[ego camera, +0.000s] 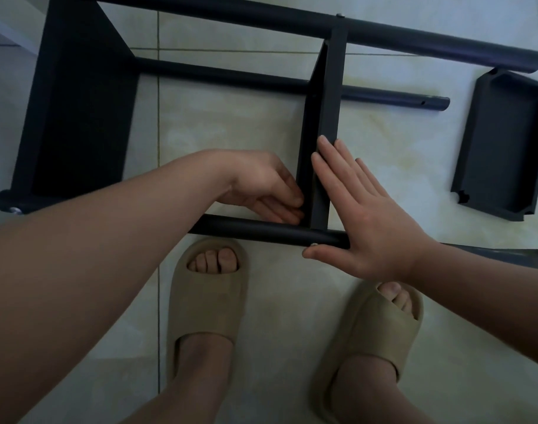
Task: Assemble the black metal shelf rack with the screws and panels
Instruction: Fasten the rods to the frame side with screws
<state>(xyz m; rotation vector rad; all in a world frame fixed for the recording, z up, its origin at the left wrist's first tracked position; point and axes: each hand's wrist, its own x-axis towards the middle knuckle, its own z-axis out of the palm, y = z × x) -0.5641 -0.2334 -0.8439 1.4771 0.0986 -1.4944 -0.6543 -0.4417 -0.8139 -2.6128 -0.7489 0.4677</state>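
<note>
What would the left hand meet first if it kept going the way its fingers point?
The middle panel. The left hand points right, fingertips seemingly against the panel's inner face, though that dark corner hides the contact.

Black rack (261, 26) on its side, tubes running L-R. Left panel (78, 117) & mid panel (330, 102) fitted btwn tubes. Loose panel (503, 142) flat at right, rim up. Silver screw (314, 244) in near tube.

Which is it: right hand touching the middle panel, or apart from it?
Touching. The head view shows the right hand laid flat, fingers straight, against the side face of the middle panel, with no gap along the fingers.
</note>
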